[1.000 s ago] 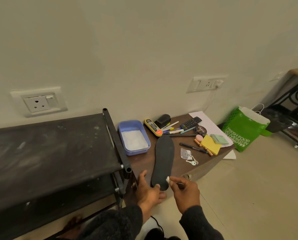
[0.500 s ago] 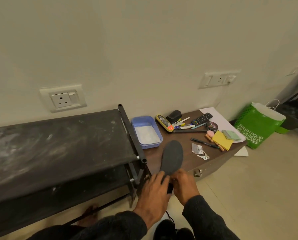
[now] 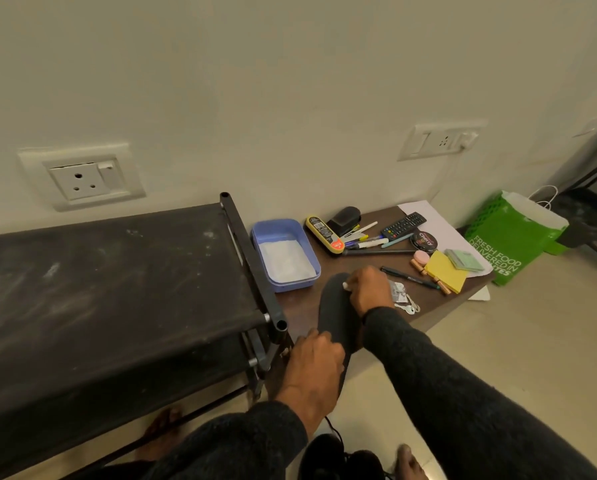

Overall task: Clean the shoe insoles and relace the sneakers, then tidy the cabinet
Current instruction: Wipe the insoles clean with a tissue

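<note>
Insole (image 3: pixel 335 313), dark, lies lengthwise on the low brown table (image 3: pixel 300 306), its heel end jutting over the near edge. Left hand (image 3: pixel 316 363) curls round that heel end. Right hand (image 3: pixel 368 289) pinches a small white wipe (image 3: pixel 345 285) against the toe end. Blue tray (image 3: pixel 285 252) sits just beside, keys (image 3: pixel 406 303) near the right wrist.

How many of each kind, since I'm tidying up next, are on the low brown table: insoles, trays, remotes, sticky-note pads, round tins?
Insole: 1
Blue tray: 1
Remote: 1
Sticky-note pads: 2, yellow and green
Round tin: 1
Total: 6
</note>
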`<state>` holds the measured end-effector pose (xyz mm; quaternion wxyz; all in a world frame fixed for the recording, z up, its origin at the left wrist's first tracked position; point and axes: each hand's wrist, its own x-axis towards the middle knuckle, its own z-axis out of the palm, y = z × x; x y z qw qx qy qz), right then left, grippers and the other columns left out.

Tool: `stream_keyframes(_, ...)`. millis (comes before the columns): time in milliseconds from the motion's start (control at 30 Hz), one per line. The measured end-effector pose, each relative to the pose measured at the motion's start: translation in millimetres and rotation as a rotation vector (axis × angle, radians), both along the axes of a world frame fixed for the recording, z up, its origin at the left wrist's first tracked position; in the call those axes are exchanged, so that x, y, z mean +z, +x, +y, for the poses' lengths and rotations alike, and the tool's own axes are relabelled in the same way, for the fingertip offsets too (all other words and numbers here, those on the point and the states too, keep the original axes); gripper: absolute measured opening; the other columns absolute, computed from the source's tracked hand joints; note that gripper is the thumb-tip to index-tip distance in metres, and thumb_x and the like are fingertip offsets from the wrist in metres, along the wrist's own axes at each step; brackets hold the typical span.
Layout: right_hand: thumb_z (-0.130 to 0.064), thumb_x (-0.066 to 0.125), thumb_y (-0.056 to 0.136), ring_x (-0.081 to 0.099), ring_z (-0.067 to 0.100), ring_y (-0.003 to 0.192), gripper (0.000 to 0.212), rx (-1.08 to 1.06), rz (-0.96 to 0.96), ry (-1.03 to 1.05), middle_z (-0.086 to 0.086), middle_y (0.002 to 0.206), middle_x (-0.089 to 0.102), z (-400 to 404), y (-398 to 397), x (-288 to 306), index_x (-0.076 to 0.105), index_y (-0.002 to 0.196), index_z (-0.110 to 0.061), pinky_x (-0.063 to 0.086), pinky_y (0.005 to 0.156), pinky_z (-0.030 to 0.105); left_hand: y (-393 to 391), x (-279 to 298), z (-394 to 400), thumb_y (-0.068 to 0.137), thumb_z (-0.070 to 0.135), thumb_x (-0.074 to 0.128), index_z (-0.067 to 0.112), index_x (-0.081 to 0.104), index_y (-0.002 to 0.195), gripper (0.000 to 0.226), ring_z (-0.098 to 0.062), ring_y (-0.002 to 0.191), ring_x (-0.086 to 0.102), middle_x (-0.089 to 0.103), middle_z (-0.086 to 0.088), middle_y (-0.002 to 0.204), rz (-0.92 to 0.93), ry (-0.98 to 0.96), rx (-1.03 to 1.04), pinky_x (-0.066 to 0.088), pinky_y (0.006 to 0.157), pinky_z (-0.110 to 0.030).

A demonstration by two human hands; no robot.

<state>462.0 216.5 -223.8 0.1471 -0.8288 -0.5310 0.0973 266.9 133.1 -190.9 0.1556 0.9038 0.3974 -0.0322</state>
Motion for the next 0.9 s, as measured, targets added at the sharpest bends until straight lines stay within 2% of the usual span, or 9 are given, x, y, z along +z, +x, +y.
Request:
stream_keyframes(100,-0.011,0.071,0.086,0.066,0.030,0.101,0.015,-0.035,0.036,-0.025,0.013,0.104,0.072,-5.3,-3.6,3.7,0.079,0.097,-0.015,0.052,0.090,0.036,-2.3,8.3,-0.1,0.090,0.006,0.063,0.005,0.064,0.113,0.023,-0.032,0.112,0.053,0.057,-0.016,0.119,-0.008,-0.040,-0.003,0.044,0.091,-0.040)
stream_keyframes(233,-0.006,0.065,0.091,0.066,0.024,0.102,0.019,0.008,0.061,-0.077,0.009,0.108,0.072,-51.0,-20.6,8.5,0.078,0.103,-0.015,0.051,0.092,0.033,-2.8,26.2,-3.1,0.091,0.002,0.062,0.006,0.061,0.120,0.030,-0.034,0.117,0.054,0.056,-0.017,0.125,0.008,-0.077,0.010,0.047,0.095,-0.040)
stream_keyframes(400,-0.005,0.062,0.091,0.065,0.020,0.086,0.016,0.129,0.006,-0.078,0.005,0.096,0.072,-98.0,-39.7,13.5,0.076,0.091,-0.013,0.053,0.078,0.030,4.0,39.1,7.6,0.095,0.004,0.058,0.009,0.059,0.131,0.036,-0.036,0.120,0.056,0.054,-0.017,0.130,0.013,-0.109,0.039,0.050,0.098,-0.043)
stream_keyframes(467,-0.009,0.063,0.092,0.065,0.019,0.087,0.013,0.110,0.000,-0.101,0.005,0.096,0.072,-85.2,-34.0,13.7,0.076,0.094,-0.013,0.051,0.078,0.028,8.8,39.6,11.2,0.095,0.005,0.058,0.010,0.058,0.133,0.038,-0.035,0.120,0.055,0.053,-0.016,0.130,0.025,-0.095,0.030,0.050,0.098,-0.042)
stream_keyframes(567,-0.017,0.068,0.090,0.068,0.027,0.097,0.012,0.018,0.016,-0.087,0.011,0.100,0.073,-53.9,-22.8,10.7,0.077,0.097,-0.015,0.054,0.086,0.036,16.5,41.8,13.5,0.095,0.005,0.058,0.010,0.058,0.128,0.033,-0.034,0.120,0.054,0.052,-0.015,0.129,0.047,-0.092,0.009,0.049,0.096,-0.042)
stream_keyframes(700,-0.014,0.066,0.091,0.065,0.038,0.105,0.017,-0.052,0.012,-0.029,0.022,0.106,0.070,-14.5,-12.8,15.8,0.076,0.103,-0.007,0.051,0.088,0.040,19.5,37.3,14.6,0.096,0.005,0.056,0.010,0.061,0.123,0.028,-0.034,0.115,0.056,0.054,-0.015,0.125,0.030,-0.079,-0.011,0.050,0.091,-0.041)
stream_keyframes(900,-0.015,0.064,0.092,0.063,0.037,0.108,0.018,-0.124,-0.003,0.002,0.019,0.114,0.069,21.1,-16.5,17.6,0.075,0.106,-0.011,0.051,0.094,0.040,10.6,31.9,13.5,0.096,0.005,0.055,0.008,0.061,0.126,0.031,-0.037,0.114,0.056,0.055,-0.017,0.124,0.000,-0.070,0.028,0.050,0.092,-0.042)
